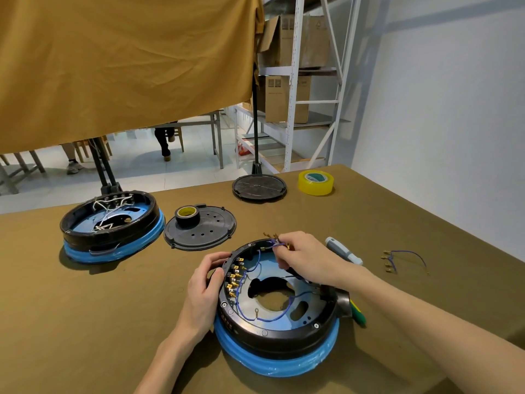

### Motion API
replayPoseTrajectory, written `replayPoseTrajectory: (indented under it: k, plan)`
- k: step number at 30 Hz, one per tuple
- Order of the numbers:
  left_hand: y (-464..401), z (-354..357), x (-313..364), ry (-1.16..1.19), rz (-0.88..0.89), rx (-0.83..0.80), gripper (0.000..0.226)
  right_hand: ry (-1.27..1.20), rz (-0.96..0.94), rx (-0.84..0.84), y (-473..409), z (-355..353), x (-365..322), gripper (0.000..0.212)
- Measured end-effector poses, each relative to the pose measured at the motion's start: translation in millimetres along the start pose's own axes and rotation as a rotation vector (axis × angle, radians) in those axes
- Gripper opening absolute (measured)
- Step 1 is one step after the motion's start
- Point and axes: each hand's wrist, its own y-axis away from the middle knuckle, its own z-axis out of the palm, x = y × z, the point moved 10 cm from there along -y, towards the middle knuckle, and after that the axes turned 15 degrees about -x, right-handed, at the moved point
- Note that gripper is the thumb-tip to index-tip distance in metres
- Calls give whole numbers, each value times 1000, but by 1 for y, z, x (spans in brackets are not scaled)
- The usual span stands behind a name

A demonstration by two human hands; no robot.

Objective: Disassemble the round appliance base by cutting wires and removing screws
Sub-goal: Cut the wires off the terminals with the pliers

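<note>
Right-hand fingers [279, 251] pinch a bundle of purple wires [274, 242] at twelve o'clock on the round base [277, 305], which sits at the bench's near middle. Left-hand fingers [218, 258] curl over its rim at nine o'clock, steadying it. Wire removal seems underway; next, freeing the leads on the terminal row [234, 275].

The left hand [203, 282] holds the round base [277, 334] by its rim; the right hand [305, 258] pinches blue wires [275, 243] above it.
</note>
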Motion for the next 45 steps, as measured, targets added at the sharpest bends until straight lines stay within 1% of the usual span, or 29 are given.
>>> replayPoseTrajectory:
  k: [4,8,11,13,15,16,17,19,22,25,28,30,33,34,36,37,38,40,41,42,43,45]
  plan:
    - [0,0,0,9,4,-2,38,-194,-15,-67,-5,16,-4,33]
    - [0,0,1,7,15,-3,37,-338,15,-58,-18,17,-9,35]
    - [0,-1,1,4,21,1,37,-456,18,47,-18,2,-11,34]
    - [0,-1,1,7,25,2,36,-642,-14,122,-14,-12,-8,36]
    - [0,-1,1,14,29,-1,36,-771,-50,195,-4,-32,2,32]
    - [0,0,0,19,30,-6,36,-783,-49,236,4,-45,12,30]
    - [0,0,0,22,30,-9,36,-768,-24,280,14,-58,27,28]
    - [-1,0,0,21,28,-12,36,-634,115,383,38,-81,67,30]
    - [-2,0,-1,25,27,-15,37,-232,362,496,72,-104,124,35]
    - [-3,1,-1,23,29,-16,38,70,534,497,91,-106,162,40]
    - [-3,2,-1,17,33,-20,38,273,683,451,100,-106,178,33]
    - [-2,1,-1,15,34,-19,37,367,727,423,98,-106,177,28]
    - [-3,1,-2,7,38,-19,38,418,755,365,94,-103,169,13]
    - [-4,1,-2,5,39,-19,38,456,761,337,91,-101,166,14]
    - [-4,1,-2,2,42,-16,39,575,751,314,86,-97,152,37]
    - [-4,0,-2,3,43,-15,39,604,700,350,83,-96,139,43]
    - [-5,1,-2,8,43,-16,39,596,603,399,80,-92,123,41]
    - [-4,2,-2,17,47,-17,39,481,333,447,73,-78,88,21]
    - [-4,2,-2,18,49,-17,39,435,245,419,67,-67,76,13]
    - [-4,2,-1,19,51,-19,39,430,200,379,62,-55,67,13]
    - [-4,2,-1,19,52,-20,38,452,189,344,57,-46,62,17]
    - [-4,2,-1,17,52,-18,39,496,260,327,51,-39,69,26]
